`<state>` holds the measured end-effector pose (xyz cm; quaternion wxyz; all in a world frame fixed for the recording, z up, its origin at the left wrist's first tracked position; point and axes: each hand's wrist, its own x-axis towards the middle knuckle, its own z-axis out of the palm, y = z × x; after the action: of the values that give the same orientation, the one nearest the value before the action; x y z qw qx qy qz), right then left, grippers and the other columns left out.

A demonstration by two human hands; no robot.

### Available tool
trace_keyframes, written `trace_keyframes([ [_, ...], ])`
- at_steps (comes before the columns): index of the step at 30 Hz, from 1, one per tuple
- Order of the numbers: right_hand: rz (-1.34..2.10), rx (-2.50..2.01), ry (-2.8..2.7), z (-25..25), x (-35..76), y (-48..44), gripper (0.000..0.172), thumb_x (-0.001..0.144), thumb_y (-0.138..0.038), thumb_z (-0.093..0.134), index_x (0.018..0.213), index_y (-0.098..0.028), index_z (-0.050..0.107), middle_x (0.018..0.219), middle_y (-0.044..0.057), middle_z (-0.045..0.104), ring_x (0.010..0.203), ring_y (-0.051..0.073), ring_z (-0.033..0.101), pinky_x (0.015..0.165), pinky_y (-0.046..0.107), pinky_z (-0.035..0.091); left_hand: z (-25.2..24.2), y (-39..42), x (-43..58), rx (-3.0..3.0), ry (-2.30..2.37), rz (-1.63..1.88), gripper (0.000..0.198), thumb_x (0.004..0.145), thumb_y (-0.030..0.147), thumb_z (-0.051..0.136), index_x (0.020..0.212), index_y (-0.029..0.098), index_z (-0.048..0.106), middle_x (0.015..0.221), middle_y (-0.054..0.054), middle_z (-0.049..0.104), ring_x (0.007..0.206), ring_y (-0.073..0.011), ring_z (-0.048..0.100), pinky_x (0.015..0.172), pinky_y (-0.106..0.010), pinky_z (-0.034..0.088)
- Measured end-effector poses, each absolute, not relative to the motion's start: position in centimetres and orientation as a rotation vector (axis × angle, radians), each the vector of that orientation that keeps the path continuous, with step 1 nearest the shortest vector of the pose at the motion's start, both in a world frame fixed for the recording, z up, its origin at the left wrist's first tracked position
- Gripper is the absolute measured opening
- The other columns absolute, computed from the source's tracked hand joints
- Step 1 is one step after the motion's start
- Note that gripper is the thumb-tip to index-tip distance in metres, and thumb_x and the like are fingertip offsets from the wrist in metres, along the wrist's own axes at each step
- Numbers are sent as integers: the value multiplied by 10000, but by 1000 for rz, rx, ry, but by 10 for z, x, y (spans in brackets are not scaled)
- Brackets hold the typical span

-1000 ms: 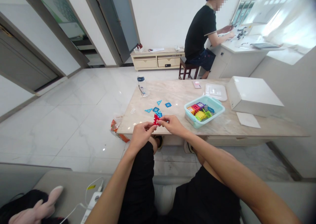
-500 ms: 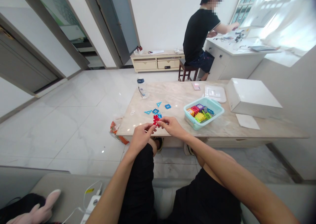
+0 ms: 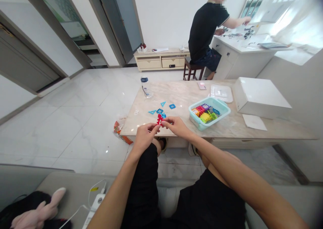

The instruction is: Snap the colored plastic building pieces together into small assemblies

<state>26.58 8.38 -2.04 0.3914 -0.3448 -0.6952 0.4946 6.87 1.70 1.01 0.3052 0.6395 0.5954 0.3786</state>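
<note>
**Red pieces pinched at the table's near edge**

The left hand (image 3: 143,136) and right hand (image 3: 176,126) each pinched the small red toothed plastic building pieces (image 3: 159,119) in their fingers, just above the near edge of the marble tabletop (image 3: 181,96). The red assembly stood roughly upright, its long axis vertical. A crooked push might have sprung the teeth apart, dropping a piece off the edge, beside the loose blue toothed plastic pieces (image 3: 161,110) and the pale teal plastic bin (image 3: 222,108).
</note>
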Motion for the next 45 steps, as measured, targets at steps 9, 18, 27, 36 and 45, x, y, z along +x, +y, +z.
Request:
trace_keyframes([
  [9, 1200, -880, -1802, -20, 268, 85, 268, 952, -418, 709, 978, -177, 825, 892, 41, 804, 777, 177, 672, 724, 288, 489, 9, 16, 69, 1711, 1544, 1012, 357, 981, 513, 664, 1036, 210, 845, 871, -58, 829, 773, -221, 759, 731, -294, 594],
  [18, 1185, -907, -1776, -18, 271, 83, 247, 955, -404, 716, 934, -190, 837, 850, 48, 808, 789, 192, 702, 732, 300, 496, 8, 17, 68, 1741, 1559, 1010, 308, 967, 473, 678, 983, 212, 841, 859, -50, 827, 759, -217, 759, 723, -291, 574],
  [27, 1174, -876, -1777, -13, 270, 80, 195, 943, -346, 702, 915, -188, 813, 877, 53, 808, 828, 199, 710, 753, 305, 503, 7, 15, 68, 1741, 1570, 1047, 309, 971, 470, 675, 962, 218, 855, 865, -49, 833, 768, -219, 756, 738, -300, 569],
  [36, 1144, -851, -1802, -9, 270, 77, 183, 957, -328, 680, 920, -192, 796, 872, 43, 798, 821, 191, 688, 747, 297, 497, 8, 11, 71, 1670, 1607, 1137, 348, 917, 523, 732, 972, 214, 882, 883, -60, 847, 751, -235, 747, 697, -322, 564],
  [45, 1098, -860, -1908, -15, 268, 76, 160, 977, -293, 683, 941, -210, 814, 847, 31, 800, 760, 182, 682, 713, 296, 480, 11, 17, 71, 1622, 1597, 1165, 401, 911, 510, 769, 1182, 217, 814, 1099, -82, 840, 901, -235, 779, 774, -316, 600],
])
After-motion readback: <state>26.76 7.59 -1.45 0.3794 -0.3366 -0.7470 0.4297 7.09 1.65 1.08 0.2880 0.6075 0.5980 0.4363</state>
